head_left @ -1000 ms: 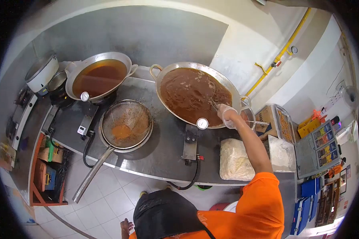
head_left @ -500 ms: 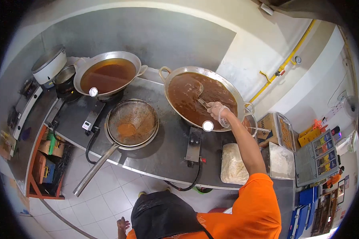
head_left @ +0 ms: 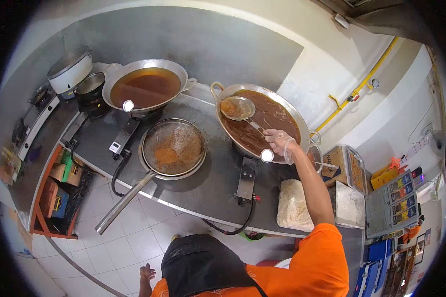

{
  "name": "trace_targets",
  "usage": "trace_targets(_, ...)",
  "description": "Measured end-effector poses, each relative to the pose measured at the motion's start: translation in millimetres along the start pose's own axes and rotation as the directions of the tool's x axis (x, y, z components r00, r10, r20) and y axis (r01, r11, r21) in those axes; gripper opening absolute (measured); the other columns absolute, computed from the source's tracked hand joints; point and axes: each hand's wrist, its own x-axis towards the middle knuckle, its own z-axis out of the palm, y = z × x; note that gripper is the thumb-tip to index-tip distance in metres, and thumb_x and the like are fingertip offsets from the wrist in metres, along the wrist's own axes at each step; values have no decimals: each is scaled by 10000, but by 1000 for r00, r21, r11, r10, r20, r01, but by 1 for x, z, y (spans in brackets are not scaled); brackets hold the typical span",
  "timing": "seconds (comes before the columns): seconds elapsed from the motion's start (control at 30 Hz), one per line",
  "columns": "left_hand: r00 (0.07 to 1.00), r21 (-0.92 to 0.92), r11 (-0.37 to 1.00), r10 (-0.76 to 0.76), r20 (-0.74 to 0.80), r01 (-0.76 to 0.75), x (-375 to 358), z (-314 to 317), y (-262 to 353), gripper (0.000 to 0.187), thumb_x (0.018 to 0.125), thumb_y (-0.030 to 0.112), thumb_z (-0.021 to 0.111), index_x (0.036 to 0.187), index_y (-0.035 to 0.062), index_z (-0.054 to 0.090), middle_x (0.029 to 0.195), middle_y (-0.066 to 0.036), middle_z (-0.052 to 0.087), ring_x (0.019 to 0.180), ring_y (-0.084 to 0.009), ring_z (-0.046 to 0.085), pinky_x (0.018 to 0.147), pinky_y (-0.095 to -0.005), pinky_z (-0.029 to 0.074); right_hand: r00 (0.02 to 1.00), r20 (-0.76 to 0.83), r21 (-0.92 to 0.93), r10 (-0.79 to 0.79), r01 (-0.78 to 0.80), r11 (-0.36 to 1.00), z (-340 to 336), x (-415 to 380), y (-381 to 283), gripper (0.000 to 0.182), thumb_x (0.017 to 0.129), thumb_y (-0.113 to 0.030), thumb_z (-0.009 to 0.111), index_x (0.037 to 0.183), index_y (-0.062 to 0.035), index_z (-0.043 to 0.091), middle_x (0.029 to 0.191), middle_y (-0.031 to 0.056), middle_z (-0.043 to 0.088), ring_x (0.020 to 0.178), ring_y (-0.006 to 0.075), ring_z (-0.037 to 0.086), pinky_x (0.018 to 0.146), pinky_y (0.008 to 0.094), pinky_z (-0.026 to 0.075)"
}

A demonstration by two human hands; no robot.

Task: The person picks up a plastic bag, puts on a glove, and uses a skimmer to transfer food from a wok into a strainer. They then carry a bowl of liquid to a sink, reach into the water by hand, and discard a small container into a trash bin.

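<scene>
My right hand [head_left: 281,141], in a clear plastic glove, grips the handle of a wire skimmer [head_left: 238,108]. The skimmer's round head is lifted over the left part of the big steel wok [head_left: 303,129] and carries some fried bits. The wok is full of brown oil. A round thermometer dial [head_left: 267,156] sits at the wok's near rim, just below my hand. My left hand [head_left: 145,273] hangs low by my side above the tiled floor, fingers apart, holding nothing.
A second wok of amber oil [head_left: 144,87] stands at the back left with its own dial [head_left: 128,105]. A long-handled mesh strainer [head_left: 172,148] with orange crumbs rests on the steel counter [head_left: 208,188]. A bag of pale food [head_left: 293,206] lies right.
My right hand has raised the skimmer out of the oil and swung it to the wok's left side. The view has shifted right a little.
</scene>
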Motion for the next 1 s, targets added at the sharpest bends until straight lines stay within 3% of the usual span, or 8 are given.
trace_targets(0.33, 999, 11, 1000, -15, 32, 15, 6, -5, 19, 515, 944, 400, 448, 1229, -29, 472, 971, -195, 665, 711, -256, 663, 597, -401, 530, 1000, 14, 77, 23, -24, 997, 5, -30, 8, 484, 891, -72, 563, 1358, -14, 448, 884, 4, 558, 583, 66, 447, 482, 220, 374)
trace_targets(0.6, 998, 44, 998, 37, 51, -40, 12, -3, 26, 500, 946, 409, 441, 1201, -19, 479, 967, -185, 663, 702, -249, 652, 608, -405, 526, 999, 42, -41, 12, -10, 999, 6, -69, 3, 508, 888, -154, 536, 1376, -49, 440, 638, -42, 462, 465, 22, 376, 386, 187, 286)
trace_targets(0.73, 999, 57, 998, 0, 35, -2, 23, -1, 23, 483, 941, 406, 452, 1146, -27, 508, 952, -172, 664, 698, -244, 645, 600, -397, 520, 999, 46, -123, -8, 14, 992, 37, -94, -2, 476, 892, -175, 544, 1341, -42, 462, 648, -13, 475, 477, 61, 419, 417, 218, 347)
trace_targets(0.8, 999, 49, 999, 13, 33, -14, 20, 3, 25, 481, 940, 410, 453, 1131, -26, 521, 953, -169, 665, 698, -243, 645, 596, -393, 517, 967, -6, -512, -254, 215, 832, 72, -100, 15, 399, 890, -185, 545, 1252, -24, 497, 698, 115, 582, 513, 204, 560, 483, 335, 452)
trace_targets(0.83, 999, 62, 997, 32, 42, -35, 21, 3, 21, 480, 939, 413, 455, 1116, -26, 534, 953, -166, 665, 699, -242, 645, 593, -389, 515, 818, 154, -719, -555, 478, 504, 91, -91, 35, 336, 898, -191, 505, 1177, -4, 487, 835, 279, 633, 683, 381, 648, 633, 463, 506)
trace_targets(0.87, 999, 62, 998, 10, 43, -13, 28, 6, 18, 481, 938, 421, 458, 1104, -23, 543, 959, -165, 666, 706, -243, 648, 591, -386, 514, 960, 40, -809, -278, 195, 555, 127, -101, 28, 241, 919, -197, 461, 1104, -50, 508, 873, 320, 614, 805, 440, 634, 699, 520, 478)
trace_targets(0.97, 999, 50, 999, 12, 50, -14, 30, 11, 14, 492, 938, 432, 462, 1097, -26, 543, 964, -168, 666, 721, -248, 651, 589, -384, 512, 962, 201, -943, -185, 241, 229, 192, -93, 59, 251, 923, -112, 384, 1123, 34, 429, 878, 301, 645, 833, 419, 657, 718, 495, 523)
trace_targets(1.0, 997, 50, 997, 54, 64, -57, 27, 12, 20, 501, 938, 436, 462, 1104, -31, 535, 964, -173, 665, 729, -253, 652, 589, -385, 512, 969, 183, -951, -165, 217, 220, 206, -85, 74, 259, 919, -110, 392, 1126, 43, 423, 872, 298, 646, 820, 419, 659, 707, 483, 529)
